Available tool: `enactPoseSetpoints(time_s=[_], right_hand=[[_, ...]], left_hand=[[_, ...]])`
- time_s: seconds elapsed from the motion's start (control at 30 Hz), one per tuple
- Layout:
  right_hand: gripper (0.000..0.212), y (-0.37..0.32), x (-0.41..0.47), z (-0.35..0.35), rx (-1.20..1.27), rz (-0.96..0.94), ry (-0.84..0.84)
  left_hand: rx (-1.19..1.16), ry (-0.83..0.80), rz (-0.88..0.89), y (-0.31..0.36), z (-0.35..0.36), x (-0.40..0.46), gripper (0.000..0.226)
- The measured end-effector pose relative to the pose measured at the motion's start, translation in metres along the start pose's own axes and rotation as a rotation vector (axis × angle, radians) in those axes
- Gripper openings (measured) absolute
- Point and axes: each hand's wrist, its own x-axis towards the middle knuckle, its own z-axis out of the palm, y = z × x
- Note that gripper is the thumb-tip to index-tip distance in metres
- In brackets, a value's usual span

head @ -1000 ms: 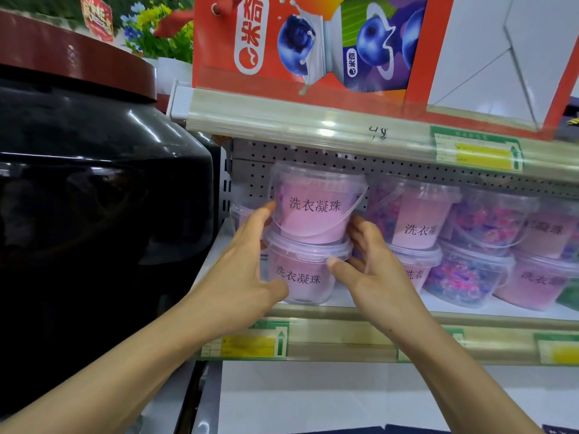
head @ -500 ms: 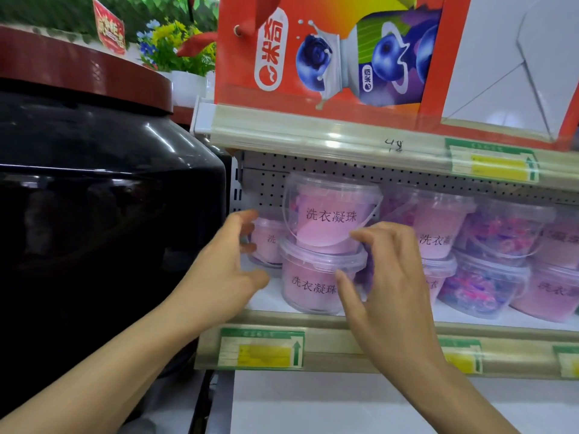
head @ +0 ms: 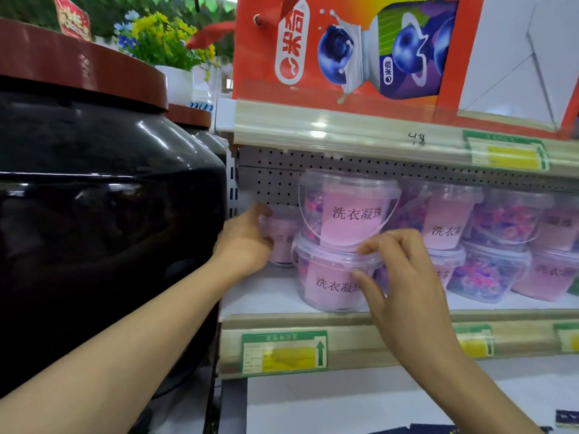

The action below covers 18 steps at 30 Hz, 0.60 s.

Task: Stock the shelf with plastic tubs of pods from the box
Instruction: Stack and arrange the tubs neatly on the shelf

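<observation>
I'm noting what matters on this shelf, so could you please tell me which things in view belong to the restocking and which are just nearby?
Part of the job:
- front stack: upper tub on lower tub
- rear tub under the left hand
- right hand at the stack
- shelf

Just nearby:
- black jar
- orange carton
- flowers
- price tag

Clear, glossy plastic tubs with smooth pink paper labels sit on a matt white shelf. Behind them is a grey perforated metal back panel. Beside the shelf stands a large, shiny black glazed jar. Above is a glossy printed cardboard carton.
</observation>
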Motion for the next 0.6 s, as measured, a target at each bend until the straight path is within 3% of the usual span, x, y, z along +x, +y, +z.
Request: enactPoseSetpoints(time_s=[0.13, 0.6], right_hand=[[0.032, 0.002, 0.001, 0.0, 0.038, 0.019, -0.013], [0.031, 0.017, 0.002, -0.005, 0.109, 0.07, -0.073]], left_hand=[[0.007, 0.052, 0.016, 0.001, 0.008, 0.013, 0.031], [-0.028, 0.101, 0.042, 0.007, 0.013, 0.017, 0.03]])
